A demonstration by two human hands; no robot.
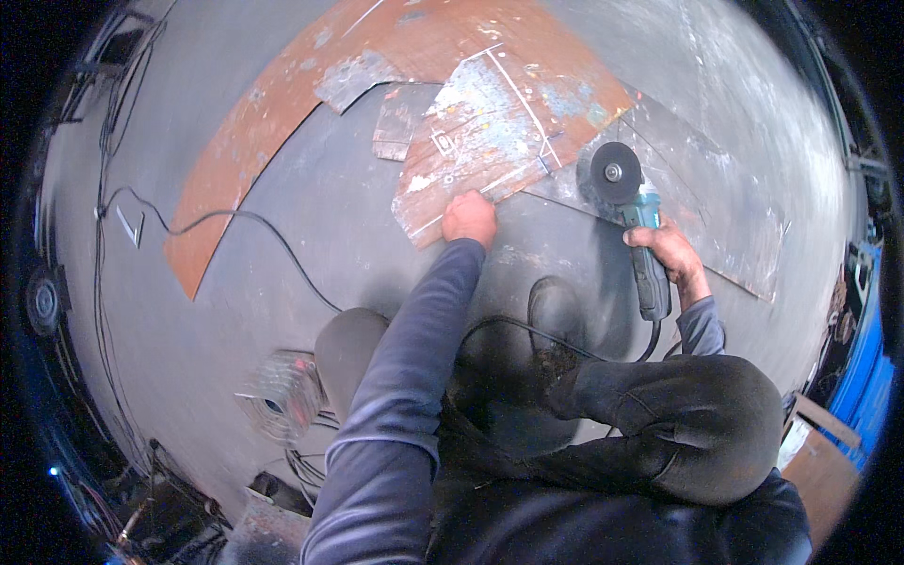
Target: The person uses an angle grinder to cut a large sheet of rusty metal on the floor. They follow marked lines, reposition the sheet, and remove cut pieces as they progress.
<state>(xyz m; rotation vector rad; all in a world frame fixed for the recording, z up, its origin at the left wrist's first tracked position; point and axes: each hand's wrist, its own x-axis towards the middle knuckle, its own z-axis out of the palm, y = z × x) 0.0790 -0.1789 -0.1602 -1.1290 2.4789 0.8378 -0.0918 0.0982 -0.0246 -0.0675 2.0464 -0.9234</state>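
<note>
My right hand (670,252) is wrapped round the body of a teal and black angle grinder (646,254). Its black disc (605,179) faces up, to the right of the marked sheet. My left hand (469,217) is closed over the near edge of a worn, rust-brown metal sheet (499,122) with flaking pale paint and white marked lines; its fingertips are hidden. That sheet lies on top of a larger curved rust-brown plate (245,141) on the floor. Under the grinder lies a grey metal sheet (725,217).
A black cable (273,226) curves over the grey floor from the left toward my legs. The grinder's cord (650,344) runs back between my legs. A clear-wrapped roll (282,395) lies by my left knee. An angled metal piece (132,228) is at the far left.
</note>
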